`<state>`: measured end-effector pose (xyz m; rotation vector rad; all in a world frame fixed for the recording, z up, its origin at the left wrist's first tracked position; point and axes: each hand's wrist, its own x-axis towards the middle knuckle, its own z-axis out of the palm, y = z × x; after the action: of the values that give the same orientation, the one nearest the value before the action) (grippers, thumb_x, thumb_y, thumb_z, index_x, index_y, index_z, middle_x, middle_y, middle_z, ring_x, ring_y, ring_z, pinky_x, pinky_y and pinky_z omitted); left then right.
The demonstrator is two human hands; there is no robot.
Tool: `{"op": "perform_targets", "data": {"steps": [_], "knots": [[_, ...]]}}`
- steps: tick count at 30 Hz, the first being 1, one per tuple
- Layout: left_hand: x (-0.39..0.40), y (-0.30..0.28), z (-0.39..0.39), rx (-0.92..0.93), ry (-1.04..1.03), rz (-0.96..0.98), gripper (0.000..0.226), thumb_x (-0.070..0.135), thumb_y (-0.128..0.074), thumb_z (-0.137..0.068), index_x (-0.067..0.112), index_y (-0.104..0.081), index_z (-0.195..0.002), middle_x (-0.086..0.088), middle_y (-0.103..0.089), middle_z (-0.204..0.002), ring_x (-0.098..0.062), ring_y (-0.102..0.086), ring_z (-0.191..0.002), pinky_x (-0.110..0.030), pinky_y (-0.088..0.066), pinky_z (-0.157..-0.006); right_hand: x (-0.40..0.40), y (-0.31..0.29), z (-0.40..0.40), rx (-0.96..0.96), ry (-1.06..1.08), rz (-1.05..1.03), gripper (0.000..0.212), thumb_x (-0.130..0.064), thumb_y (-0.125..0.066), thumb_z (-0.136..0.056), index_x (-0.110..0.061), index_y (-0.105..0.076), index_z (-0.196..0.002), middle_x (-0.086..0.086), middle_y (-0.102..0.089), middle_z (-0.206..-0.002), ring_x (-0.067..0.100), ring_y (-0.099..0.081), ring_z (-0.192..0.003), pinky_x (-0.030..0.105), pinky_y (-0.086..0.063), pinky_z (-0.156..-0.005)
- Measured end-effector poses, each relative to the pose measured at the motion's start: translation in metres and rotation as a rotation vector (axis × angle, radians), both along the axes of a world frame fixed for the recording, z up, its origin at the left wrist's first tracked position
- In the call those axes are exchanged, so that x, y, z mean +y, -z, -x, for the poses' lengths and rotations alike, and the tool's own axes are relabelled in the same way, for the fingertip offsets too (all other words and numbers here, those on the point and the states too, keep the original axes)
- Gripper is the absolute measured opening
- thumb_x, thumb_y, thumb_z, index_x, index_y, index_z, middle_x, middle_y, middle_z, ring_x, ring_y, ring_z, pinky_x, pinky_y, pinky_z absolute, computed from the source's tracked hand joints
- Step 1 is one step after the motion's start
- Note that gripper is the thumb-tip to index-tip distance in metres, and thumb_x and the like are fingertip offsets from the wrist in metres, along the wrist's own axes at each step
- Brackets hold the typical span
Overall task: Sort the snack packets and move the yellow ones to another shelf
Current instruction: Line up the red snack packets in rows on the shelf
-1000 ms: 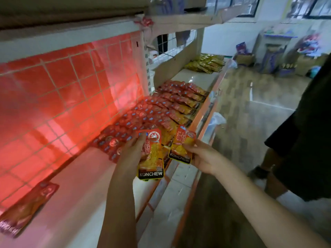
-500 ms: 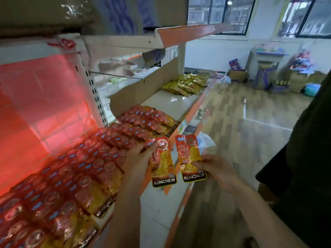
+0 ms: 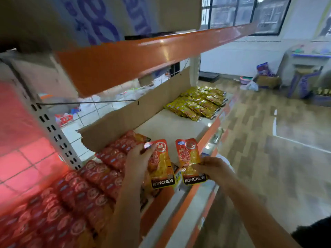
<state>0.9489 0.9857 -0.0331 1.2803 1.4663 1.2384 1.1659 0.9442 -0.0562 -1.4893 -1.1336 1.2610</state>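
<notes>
My left hand [image 3: 138, 161] grips an orange-yellow KONCHEW snack packet [image 3: 162, 166] upright by its left edge. Beside it, my right hand [image 3: 214, 168] pinches a second, similar packet [image 3: 189, 158] by its lower right side. Both packets hover over the front edge of the white shelf [image 3: 172, 126]. Rows of red packets [image 3: 86, 187] lie on the shelf to the left, under my left forearm. A pile of yellow packets [image 3: 197, 102] lies at the far end of the same shelf.
An orange-edged upper shelf [image 3: 143, 56] hangs close overhead. A cardboard strip [image 3: 136, 113] stands along the shelf's back. A lower shelf edge [image 3: 180, 208] juts out below. Boxes and bags [image 3: 265, 77] sit on the wooden floor by the far wall.
The view has moved rightward along the shelf, bringing the yellow pile closer. Both hands keep their packets and have drifted slightly further along the shelf's front edge.
</notes>
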Motion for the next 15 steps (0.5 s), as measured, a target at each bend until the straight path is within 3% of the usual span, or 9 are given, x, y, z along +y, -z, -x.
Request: {"op": "perform_targets", "data": {"steps": [3, 5, 7, 11, 15], "knots": [[0.048, -0.008, -0.009, 0.045, -0.067, 0.003, 0.020, 0.031, -0.069, -0.085, 0.019, -0.063, -0.069, -0.004, -0.065, -0.071, -0.017, -0.060, -0.070, -0.032, -0.047, -0.069, 0.049, -0.013, -0.014, 0.041, -0.104, 0.015, 0.013, 0.007, -0.062, -0.082, -0.003, -0.061, -0.074, 0.000, -0.061, -0.058, 0.007, -0.056, -0.052, 0.014, -0.042, -0.052], [0.075, -0.009, -0.013, 0.038, -0.113, 0.020, 0.017, 0.027, -0.069, -0.085, 0.025, -0.063, -0.069, 0.004, -0.064, -0.071, -0.013, -0.060, -0.072, -0.028, -0.046, -0.068, 0.080, -0.016, -0.021, 0.012, -0.187, 0.023, 0.008, 0.005, -0.065, -0.081, -0.002, -0.062, -0.080, 0.007, -0.059, -0.069, 0.018, -0.055, -0.066, 0.021, -0.042, -0.061], [0.099, -0.008, -0.011, 0.066, -0.150, 0.047, 0.015, 0.026, -0.070, -0.084, 0.023, -0.066, -0.069, 0.000, -0.067, -0.072, -0.017, -0.063, -0.074, -0.031, -0.047, -0.069, 0.111, -0.018, -0.027, -0.002, -0.261, 0.037, 0.011, 0.005, -0.066, -0.080, -0.004, -0.060, -0.078, 0.011, -0.058, -0.073, 0.023, -0.054, -0.071, 0.029, -0.041, -0.066], [0.143, -0.001, 0.003, 0.187, -0.215, 0.104, 0.027, 0.030, -0.070, -0.084, 0.003, -0.069, -0.082, -0.013, -0.069, -0.084, -0.024, -0.064, -0.078, -0.034, -0.048, -0.073, 0.179, -0.018, -0.026, -0.017, -0.441, 0.046, 0.013, 0.005, -0.066, -0.079, -0.008, -0.063, -0.079, 0.005, -0.066, -0.075, 0.012, -0.064, -0.065, 0.022, -0.052, -0.062], [0.169, 0.003, 0.015, 0.246, -0.259, 0.187, 0.019, 0.028, -0.068, -0.085, 0.009, -0.069, -0.082, -0.009, -0.068, -0.083, -0.020, -0.063, -0.074, -0.035, -0.050, -0.073, 0.234, -0.015, -0.013, -0.165, -0.709, 0.022, 0.011, -0.001, -0.066, -0.082, -0.007, -0.065, -0.091, 0.009, -0.067, -0.087, 0.016, -0.064, -0.077, 0.028, -0.052, -0.073]]}}
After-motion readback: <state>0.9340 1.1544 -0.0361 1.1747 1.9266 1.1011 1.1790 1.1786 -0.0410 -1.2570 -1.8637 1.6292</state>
